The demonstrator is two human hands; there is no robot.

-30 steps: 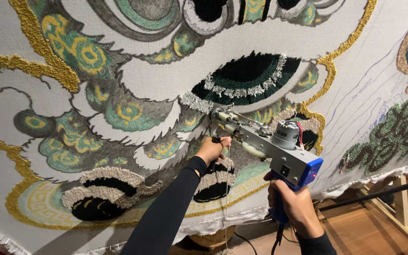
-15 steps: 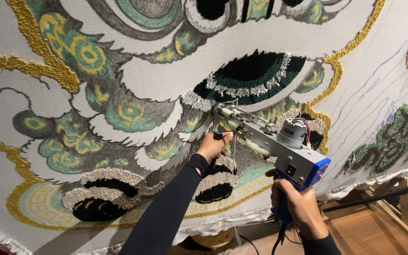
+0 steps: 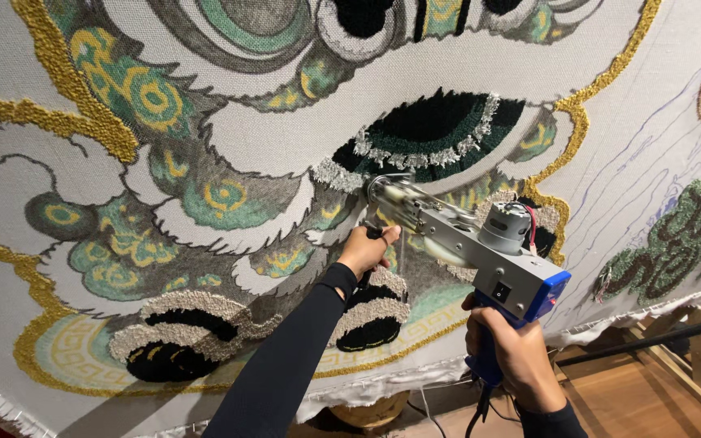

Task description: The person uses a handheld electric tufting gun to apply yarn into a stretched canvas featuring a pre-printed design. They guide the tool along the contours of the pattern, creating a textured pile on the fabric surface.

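Tufting gun [image 3: 480, 259] nudged up-left vs. earlier, right hand [image 3: 513, 357] clenched on grip, left hand [image 3: 364, 250] fisted on front handle.

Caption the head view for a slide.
Right hand grips a blue-handled tufting gun against the patterned cloth; left hand steadies its front.

One grey metal tufting gun with a blue handle [image 3: 480, 259] is seen, carrying one silver cylindrical motor [image 3: 506, 229]. One large white stretched cloth tufted in gold, green and black yarn [image 3: 204, 203] is counted. Two hands are shown: one left hand [image 3: 364, 250] and one right hand [image 3: 513, 349]. One wooden frame leg [image 3: 695, 365] is visible.
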